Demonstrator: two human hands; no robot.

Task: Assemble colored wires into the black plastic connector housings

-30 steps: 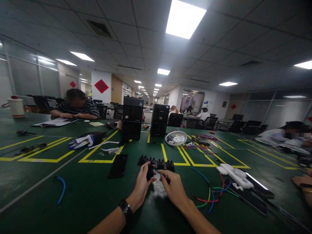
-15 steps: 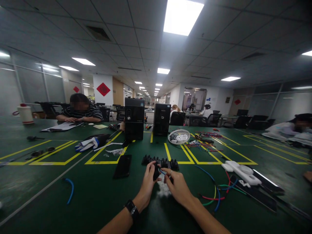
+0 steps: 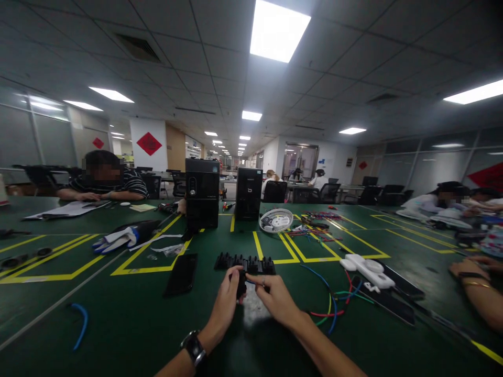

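Note:
My left hand (image 3: pixel 226 303) grips a small black connector piece (image 3: pixel 241 286) just above the green table (image 3: pixel 129 324). My right hand (image 3: pixel 275 299) pinches at the same piece from the right, with a short blue wire end showing between the fingers. Both hands are closed. A row of black terminal blocks (image 3: pixel 243 262) lies just beyond my fingertips. A watch sits on my left wrist.
A black phone (image 3: pixel 181 274) lies to the left, loose coloured wires (image 3: pixel 330 306) and a white device (image 3: pixel 367 269) to the right. Two black computer towers (image 3: pixel 202 193), a white fan grille (image 3: pixel 276 220) and a glove (image 3: pixel 118 238) stand farther back. Another person's arm (image 3: pixel 477 285) rests at the right edge.
The view has swung to the right, bringing a co-worker's arm into sight at the right edge. My hands keep working the black piece in about the same spot.

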